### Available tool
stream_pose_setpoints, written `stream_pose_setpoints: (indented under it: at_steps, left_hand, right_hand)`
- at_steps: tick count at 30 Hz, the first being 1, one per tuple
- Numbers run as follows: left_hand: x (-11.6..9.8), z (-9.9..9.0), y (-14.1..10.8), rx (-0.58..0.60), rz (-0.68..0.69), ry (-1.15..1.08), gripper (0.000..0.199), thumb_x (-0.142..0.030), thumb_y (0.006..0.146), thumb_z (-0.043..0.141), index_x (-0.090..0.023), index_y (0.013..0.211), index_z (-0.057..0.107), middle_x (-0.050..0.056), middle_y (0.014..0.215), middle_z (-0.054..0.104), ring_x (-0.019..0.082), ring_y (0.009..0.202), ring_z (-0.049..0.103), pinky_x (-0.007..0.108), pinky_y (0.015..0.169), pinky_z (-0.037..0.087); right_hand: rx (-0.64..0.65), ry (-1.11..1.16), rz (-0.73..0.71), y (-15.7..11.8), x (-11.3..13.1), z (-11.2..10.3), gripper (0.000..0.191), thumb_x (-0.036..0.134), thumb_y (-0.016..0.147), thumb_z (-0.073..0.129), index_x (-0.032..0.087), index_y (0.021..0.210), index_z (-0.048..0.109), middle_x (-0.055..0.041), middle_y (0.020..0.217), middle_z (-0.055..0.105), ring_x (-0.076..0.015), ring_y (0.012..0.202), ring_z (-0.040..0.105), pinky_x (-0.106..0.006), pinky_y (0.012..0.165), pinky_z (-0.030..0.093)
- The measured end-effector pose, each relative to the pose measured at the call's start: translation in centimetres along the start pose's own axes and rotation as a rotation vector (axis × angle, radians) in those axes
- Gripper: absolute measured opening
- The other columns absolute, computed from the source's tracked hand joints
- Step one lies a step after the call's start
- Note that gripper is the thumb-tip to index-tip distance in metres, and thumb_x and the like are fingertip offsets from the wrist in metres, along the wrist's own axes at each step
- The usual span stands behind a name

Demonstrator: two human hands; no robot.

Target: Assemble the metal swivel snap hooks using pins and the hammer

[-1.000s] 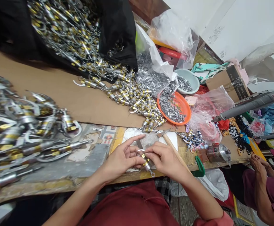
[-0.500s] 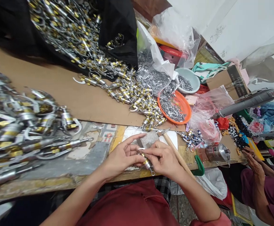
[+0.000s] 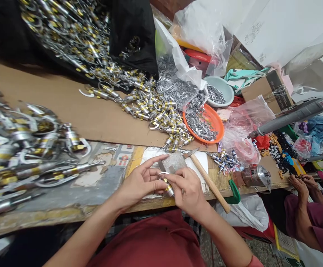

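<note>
Between my two hands is a small silver and yellow metal piece [image 3: 169,189] with a pale curved part at its top. The fingers of my left hand [image 3: 141,182] are closed on it from the left, and my right hand [image 3: 188,188] pinches it from the right. Just beyond my fingers sits a grey metal block [image 3: 174,162] on white paper. A hammer [image 3: 209,181] with a wooden handle lies right of the block. Similar pieces form a blurred pile [image 3: 25,148] at the left and a larger heap [image 3: 150,105] farther back.
An orange dish [image 3: 218,124] and a pale bowl [image 3: 227,94] hold small metal parts. A grey electric screwdriver [image 3: 292,118] hangs at the right. Near the table edge are a green clamp [image 3: 234,193] and a metal pot [image 3: 257,177]. Another person's hands [image 3: 303,183] are at the far right.
The view has shifted slightly. The metal piece has turned in my fingers, so its ring end no longer shows. My right hand is more curled, and more of the hammer handle is visible.
</note>
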State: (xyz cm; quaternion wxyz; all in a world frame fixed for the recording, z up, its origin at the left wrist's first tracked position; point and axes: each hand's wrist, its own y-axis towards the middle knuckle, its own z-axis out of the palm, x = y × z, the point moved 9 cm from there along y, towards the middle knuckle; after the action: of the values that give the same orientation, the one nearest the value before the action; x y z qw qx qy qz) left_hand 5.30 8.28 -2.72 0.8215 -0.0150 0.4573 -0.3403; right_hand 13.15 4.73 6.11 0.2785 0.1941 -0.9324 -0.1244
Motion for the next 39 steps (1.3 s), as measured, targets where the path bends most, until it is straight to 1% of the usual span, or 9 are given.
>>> stream_pose_setpoints:
  at_steps: [4,10,15,20,23,30,33,39]
  left_hand:
    - [0.1,0.1,0.0,0.006,0.002,-0.012,0.091,-0.017,0.053,0.081,-0.016,0.131,0.035,-0.003,0.065,0.067,0.012,0.053,0.059,0.022,0.050,0.051]
    - [0.2,0.2,0.2,0.009,0.006,-0.025,0.089,-0.016,0.053,0.080,-0.015,0.130,0.035,-0.002,0.065,0.068,0.011,0.053,0.058,0.022,0.050,0.050]
    - [0.2,0.3,0.1,0.024,0.013,-0.029,0.089,-0.017,0.053,0.080,-0.015,0.131,0.035,-0.002,0.064,0.068,0.011,0.053,0.058,0.022,0.049,0.050]
    - [0.2,0.3,0.2,0.036,0.026,-0.050,0.088,-0.018,0.053,0.081,-0.015,0.130,0.037,-0.003,0.062,0.066,0.011,0.052,0.058,0.022,0.049,0.050]
    - [0.4,0.2,0.5,0.047,0.039,-0.050,0.087,-0.018,0.054,0.081,-0.016,0.130,0.038,-0.002,0.063,0.067,0.012,0.053,0.059,0.022,0.049,0.050]
    - [0.5,-0.2,0.6,0.031,0.046,-0.031,0.087,-0.018,0.053,0.082,-0.019,0.129,0.040,-0.002,0.064,0.068,0.012,0.053,0.061,0.021,0.048,0.050]
    - [0.3,0.1,0.3,0.037,0.032,-0.035,0.088,-0.016,0.053,0.082,-0.017,0.129,0.038,-0.002,0.065,0.069,0.012,0.054,0.061,0.021,0.049,0.051]
    - [0.0,0.4,0.1,0.048,0.040,-0.041,0.091,-0.014,0.052,0.082,-0.014,0.130,0.035,-0.001,0.065,0.070,0.012,0.053,0.061,0.021,0.049,0.052]
  right_hand:
    - [0.012,0.049,0.041,0.1,-0.6,0.0,0.028,0.017,0.089,0.043,0.015,0.099,0.069,-0.0066,0.075,0.057,-0.0166,0.072,0.053,-0.028,0.063,0.044]
    - [0.038,0.076,0.078,0.2,-1.2,0.2,0.025,0.019,0.089,0.044,0.019,0.100,0.067,-0.0044,0.075,0.058,-0.0147,0.071,0.054,-0.026,0.063,0.045]
    - [0.010,0.044,0.044,0.1,-0.9,0.0,0.026,0.017,0.089,0.043,0.016,0.099,0.067,-0.0063,0.077,0.058,-0.0156,0.072,0.054,-0.027,0.063,0.046]
    - [-0.015,-0.023,0.007,-0.1,-0.6,0.0,0.028,0.018,0.089,0.042,0.019,0.101,0.067,-0.0052,0.075,0.055,-0.0157,0.071,0.052,-0.028,0.063,0.045]
    - [-0.020,-0.015,0.005,-0.1,-0.6,0.0,0.029,0.018,0.090,0.041,0.018,0.101,0.068,-0.0055,0.074,0.054,-0.0159,0.070,0.052,-0.028,0.062,0.045]
    - [-0.090,0.021,0.012,-0.5,-0.6,-0.2,0.027,0.016,0.088,0.043,0.016,0.097,0.068,-0.0066,0.076,0.056,-0.0166,0.072,0.053,-0.029,0.063,0.045]
    - [-0.088,0.021,0.017,-0.5,-0.6,-0.3,0.027,0.016,0.088,0.043,0.017,0.096,0.069,-0.0062,0.076,0.056,-0.0164,0.073,0.053,-0.029,0.064,0.046]
    - [-0.034,0.044,0.014,0.1,-0.6,-0.2,0.026,0.017,0.088,0.044,0.017,0.092,0.070,-0.0052,0.072,0.055,-0.0152,0.069,0.053,-0.027,0.061,0.046]
